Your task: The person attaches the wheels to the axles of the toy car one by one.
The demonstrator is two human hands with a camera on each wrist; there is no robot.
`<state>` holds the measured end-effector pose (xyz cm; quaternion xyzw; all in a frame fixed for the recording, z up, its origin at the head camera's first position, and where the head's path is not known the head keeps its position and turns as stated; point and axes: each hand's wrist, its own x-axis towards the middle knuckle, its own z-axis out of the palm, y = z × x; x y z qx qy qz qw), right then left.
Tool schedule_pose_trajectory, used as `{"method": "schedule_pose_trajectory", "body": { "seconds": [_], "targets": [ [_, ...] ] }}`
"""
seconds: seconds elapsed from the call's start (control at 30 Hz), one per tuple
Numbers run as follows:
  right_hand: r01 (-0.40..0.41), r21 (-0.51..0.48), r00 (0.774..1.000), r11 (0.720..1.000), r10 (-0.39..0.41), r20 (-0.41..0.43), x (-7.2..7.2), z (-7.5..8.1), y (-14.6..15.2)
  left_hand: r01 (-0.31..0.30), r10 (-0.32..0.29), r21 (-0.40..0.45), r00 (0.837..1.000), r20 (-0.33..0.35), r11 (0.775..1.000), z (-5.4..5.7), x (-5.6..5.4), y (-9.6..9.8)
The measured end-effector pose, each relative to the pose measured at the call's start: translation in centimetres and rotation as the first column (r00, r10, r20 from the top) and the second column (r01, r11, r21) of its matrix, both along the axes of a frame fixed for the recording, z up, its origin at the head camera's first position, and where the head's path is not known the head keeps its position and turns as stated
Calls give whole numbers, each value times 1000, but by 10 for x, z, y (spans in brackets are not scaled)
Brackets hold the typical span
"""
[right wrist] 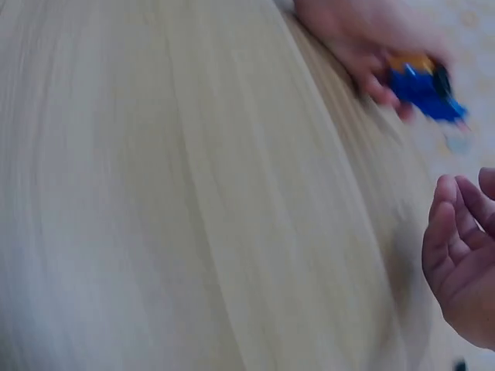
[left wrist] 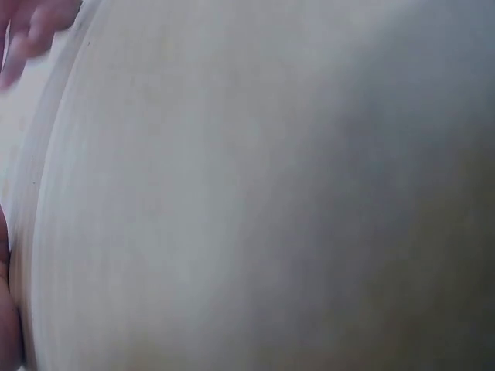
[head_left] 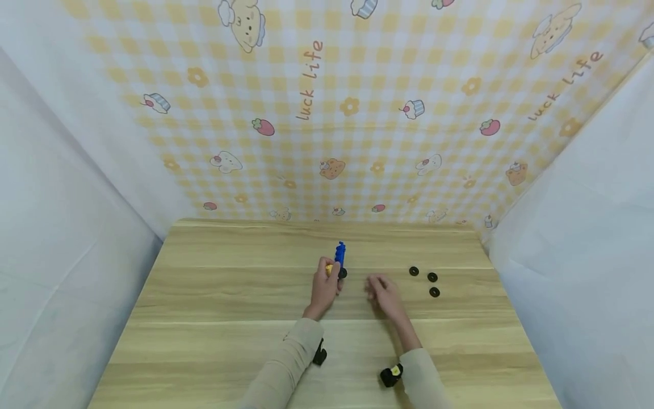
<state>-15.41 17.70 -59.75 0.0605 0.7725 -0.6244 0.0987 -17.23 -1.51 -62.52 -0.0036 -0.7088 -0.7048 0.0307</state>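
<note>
My left hand point(head_left: 324, 289) grips a small blue-and-yellow toy vehicle point(head_left: 340, 253) that has a black wheel point(head_left: 343, 273) on its right side. The blue part points away from me, and the fingers cover much of the yellow part. To the right, my right hand point(head_left: 386, 299) is apart from the toy, with loosely bent fingers and nothing visible in them. The right wrist view shows these bent fingers point(right wrist: 441, 232) below the held toy point(right wrist: 424, 91). Only slivers of both hands appear in the left wrist view, without the toy.
Several wheels are in view; three loose black ring-shaped ones point(head_left: 432, 277) lie on the wooden table point(head_left: 230, 295) right of my right hand. A yellow checked cloth point(head_left: 378, 142) hangs behind the table, with white sheets point(head_left: 577, 227) at both sides.
</note>
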Motion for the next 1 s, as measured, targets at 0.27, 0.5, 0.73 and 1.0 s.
{"method": "schedule_pose_trajectory", "body": {
  "seconds": [0.27,0.5,0.73,1.0],
  "targets": [
    [151,296,985,943,-117,-128,13,22,83,7,-7,-31,1000,1,999,5,2,-2],
    [234,472,972,850,-195,-130,25,32,133,71,-70,-33,997,32,997,22,6,-7],
    [190,621,980,760,-180,-80,33,29,148,21,-20,-49,1000,15,999,2,2,-1],
    [76,660,993,748,-116,18,32,20,146,18,-17,-45,1000,20,999,-2,2,-1]
  ]
}}
